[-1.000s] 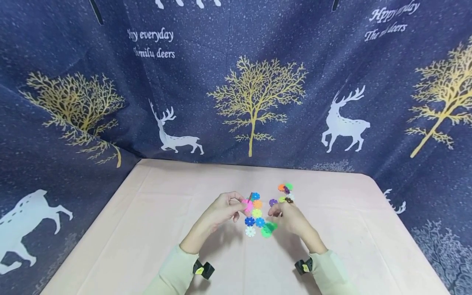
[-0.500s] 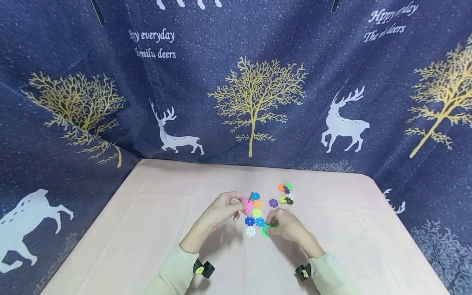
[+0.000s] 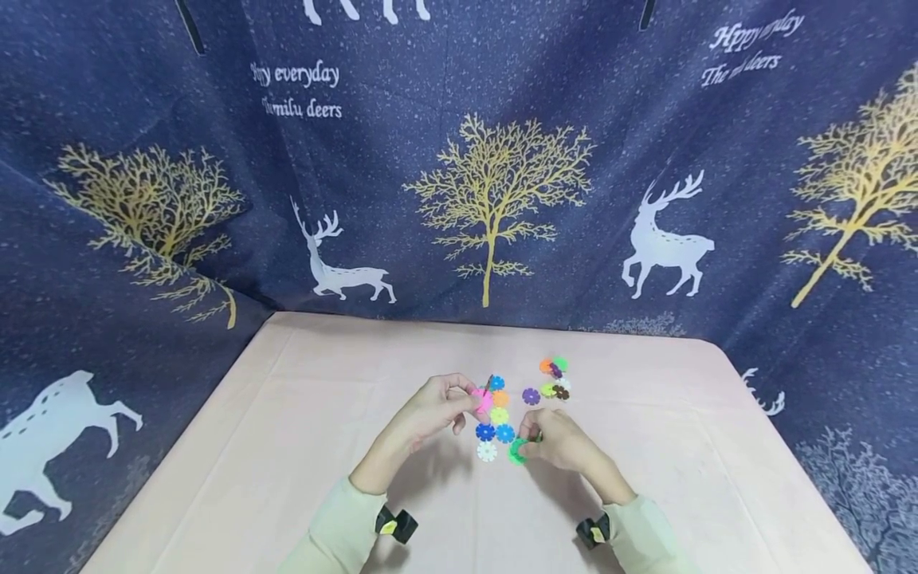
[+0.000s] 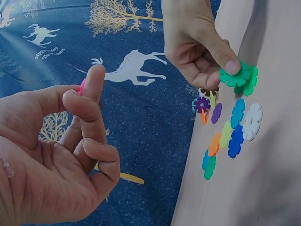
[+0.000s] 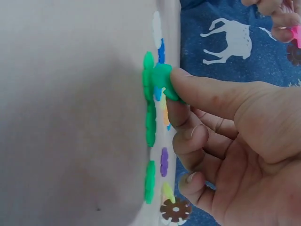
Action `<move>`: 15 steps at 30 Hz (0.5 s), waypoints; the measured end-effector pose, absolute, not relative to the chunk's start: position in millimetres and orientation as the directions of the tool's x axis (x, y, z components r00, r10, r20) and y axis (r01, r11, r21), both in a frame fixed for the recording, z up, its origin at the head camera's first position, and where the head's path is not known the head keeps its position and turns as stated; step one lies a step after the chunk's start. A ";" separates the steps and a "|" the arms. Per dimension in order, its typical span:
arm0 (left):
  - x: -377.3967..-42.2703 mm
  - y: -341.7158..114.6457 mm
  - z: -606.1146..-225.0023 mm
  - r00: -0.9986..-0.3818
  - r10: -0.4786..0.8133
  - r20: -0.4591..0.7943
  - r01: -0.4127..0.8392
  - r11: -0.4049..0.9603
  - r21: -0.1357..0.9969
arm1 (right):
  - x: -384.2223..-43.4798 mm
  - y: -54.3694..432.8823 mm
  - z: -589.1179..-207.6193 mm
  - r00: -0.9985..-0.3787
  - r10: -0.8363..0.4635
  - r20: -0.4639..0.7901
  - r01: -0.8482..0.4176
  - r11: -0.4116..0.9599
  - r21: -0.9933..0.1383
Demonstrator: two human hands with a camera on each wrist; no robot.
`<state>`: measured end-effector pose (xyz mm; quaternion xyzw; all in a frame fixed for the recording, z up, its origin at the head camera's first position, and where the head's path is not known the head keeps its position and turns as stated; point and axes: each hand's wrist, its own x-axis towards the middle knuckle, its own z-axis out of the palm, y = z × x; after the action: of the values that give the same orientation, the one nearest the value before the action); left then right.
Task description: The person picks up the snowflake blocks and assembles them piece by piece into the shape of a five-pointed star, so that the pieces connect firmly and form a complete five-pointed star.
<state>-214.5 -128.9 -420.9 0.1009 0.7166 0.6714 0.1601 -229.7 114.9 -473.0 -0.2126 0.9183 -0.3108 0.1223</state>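
Observation:
My left hand (image 3: 439, 408) pinches a pink snowflake disc (image 3: 484, 400) between thumb and fingers, raised over the table. A brown disc (image 5: 294, 54) juts out beside the pink one in the right wrist view. My right hand (image 3: 558, 440) pinches a green snowflake disc (image 4: 236, 76) between thumb and index finger. Close behind it is another green disc (image 4: 253, 81), partly covered. Between the hands lie loose discs: blue (image 3: 485, 431), lighter blue (image 3: 505, 433), yellow (image 3: 499, 415), orange (image 3: 500, 398) and white (image 3: 487, 452).
Beyond my right hand are a purple disc (image 3: 531, 396) and a small cluster with an orange disc (image 3: 547, 365) and a brown disc (image 3: 561, 391). A pale pink cloth covers the table (image 3: 344, 375). Behind it hangs a dark blue curtain (image 3: 430, 255) printed with deer and trees.
My right hand has moved down toward the green discs, its fingers now closed on one, and the purple disc is uncovered. My left hand stays in place with the pink disc.

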 end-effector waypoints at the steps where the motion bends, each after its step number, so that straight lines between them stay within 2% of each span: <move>1: -214.7 -128.7 -421.1 -0.929 0.358 -0.096 -0.072 0.079 0.994 | -229.8 115.3 -471.7 -0.880 -0.464 -0.097 -0.307 0.713 -0.630; 15: -216.0 -128.5 -423.1 -0.924 0.369 -0.096 -0.078 0.065 0.995 | -230.9 117.1 -447.2 -0.880 -0.473 -0.040 -0.314 0.642 -0.699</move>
<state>-216.0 -128.5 -423.1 0.1026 0.7107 0.6761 0.1654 -230.9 117.1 -447.2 -0.2189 0.8994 -0.3620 0.1102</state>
